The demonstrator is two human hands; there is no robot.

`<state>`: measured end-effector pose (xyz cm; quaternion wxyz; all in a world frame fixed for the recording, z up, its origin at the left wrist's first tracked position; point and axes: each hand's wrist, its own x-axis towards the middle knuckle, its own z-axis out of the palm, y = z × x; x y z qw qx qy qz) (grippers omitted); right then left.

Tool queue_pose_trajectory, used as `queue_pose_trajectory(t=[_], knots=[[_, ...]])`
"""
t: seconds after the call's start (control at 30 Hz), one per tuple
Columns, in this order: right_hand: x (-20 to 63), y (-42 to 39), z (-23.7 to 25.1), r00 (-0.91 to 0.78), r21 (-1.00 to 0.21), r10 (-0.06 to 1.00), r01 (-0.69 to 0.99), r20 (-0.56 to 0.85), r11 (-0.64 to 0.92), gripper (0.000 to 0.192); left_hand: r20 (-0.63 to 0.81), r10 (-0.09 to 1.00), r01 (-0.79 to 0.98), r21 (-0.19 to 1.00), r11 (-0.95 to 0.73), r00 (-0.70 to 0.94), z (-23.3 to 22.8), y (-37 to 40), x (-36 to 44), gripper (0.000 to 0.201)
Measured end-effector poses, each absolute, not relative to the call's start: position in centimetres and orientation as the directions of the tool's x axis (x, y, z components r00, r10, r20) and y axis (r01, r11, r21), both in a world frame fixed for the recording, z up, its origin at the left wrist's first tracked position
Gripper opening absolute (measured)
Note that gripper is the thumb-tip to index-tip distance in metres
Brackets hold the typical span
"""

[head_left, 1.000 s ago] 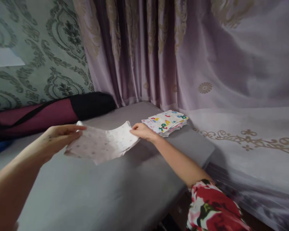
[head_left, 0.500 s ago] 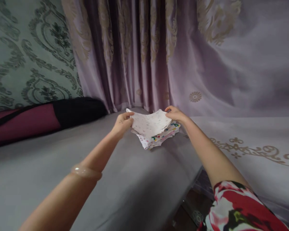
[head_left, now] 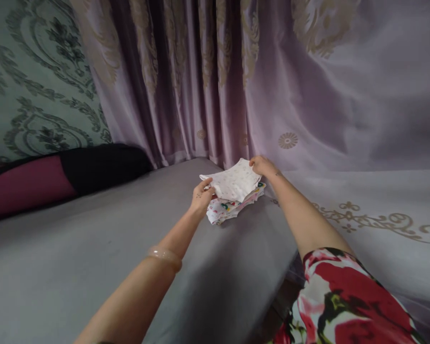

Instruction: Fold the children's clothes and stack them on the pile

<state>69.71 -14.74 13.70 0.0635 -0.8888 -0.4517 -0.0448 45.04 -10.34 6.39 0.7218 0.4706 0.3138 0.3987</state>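
Observation:
A small white cloth piece (head_left: 235, 181) with a faint speckled print is stretched between my two hands, over a stack of similar printed cloths (head_left: 218, 211). My left hand (head_left: 201, 195) pinches its left edge between thumb and fingers. At the upper right corner, the fingers of my right hand (head_left: 262, 166) are closed on the same cloth. The stack below shows colourful prints along its front edge and rests on the grey bed surface (head_left: 136, 229). Whether the held cloth is a garment I cannot tell.
Purple curtains (head_left: 229, 95) with gold motifs hang just behind the stack. A long maroon and black bag (head_left: 68, 177) lies along the patterned wall at left. Pale fabric with gold scrolls (head_left: 380, 210) spreads at right. The bed's edge (head_left: 290, 263) drops off at lower right.
The cloth's left side and my left hand have shifted right and a little down, so the cloth tilts more. My right hand keeps its hold. The view has turned slightly.

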Motion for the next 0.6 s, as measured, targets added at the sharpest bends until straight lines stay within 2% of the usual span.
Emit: queue_pose_trajectory(t=[0.27,0.6], knots=[[70.6,-15.5,10.7,0.571,-0.042,0.81,0.82,0.131,-0.571,0.04,-0.193,0.842,-0.161,0.937,0.31,0.504,3.5,-10.3,45.1,0.055],[71.3,-16.5,7.2,0.595,-0.016,0.797,0.802,0.099,-0.597,0.042,-0.14,0.839,-0.016,0.985,0.174,0.526,1.3,-10.2,44.6,0.054]])
